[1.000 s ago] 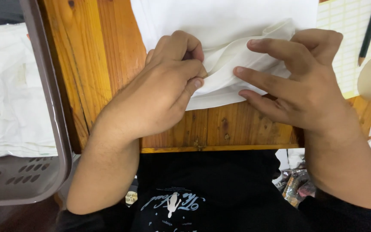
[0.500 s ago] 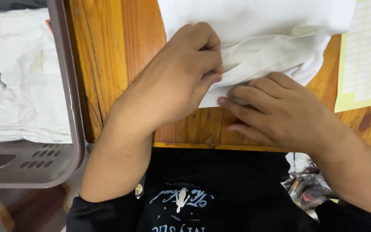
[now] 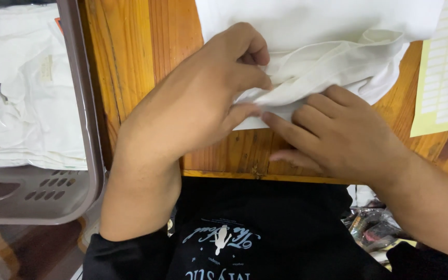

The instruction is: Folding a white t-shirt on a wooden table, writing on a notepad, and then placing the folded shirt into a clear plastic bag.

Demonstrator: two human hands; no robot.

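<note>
White cotton-like fabric, a folded white garment (image 3: 307, 31), is shown lying at the near edge of a varnished wooden worktop (image 3: 130, 78), its bunched lower fold drawn toward the person. The fold is pinched by the left hand (image 3: 203, 109): the grip is closed on the cloth, thumb and curled forefinger pressed together over a crease near the garment's lower left corner. The right hand (image 3: 343, 137) is laid flat just beside it, its fingers (image 3: 286, 124) extended and pressing the cloth's lower edge against the wood; this grip is not closed around anything, the fingers being held together and straight. The two hands are nearly touching at the fingertips.

The step in hand is judged to be the folding or smoothing of a hem or sleeve portion, with one corner held and the adjoining edge flattened. A next move would call for the pinched crease to be kept taut while the loose bunched layer above the right hand is evened out, lest it be creased unevenly.

To the left, a grey-brown plastic basket (image 3: 86, 129) is seen holding white bagged garments (image 3: 22, 93). At the right edge a pale yellow label sheet (image 3: 444, 72) rests on the wood. A black printed shirt (image 3: 245, 233) is worn by the person.
</note>
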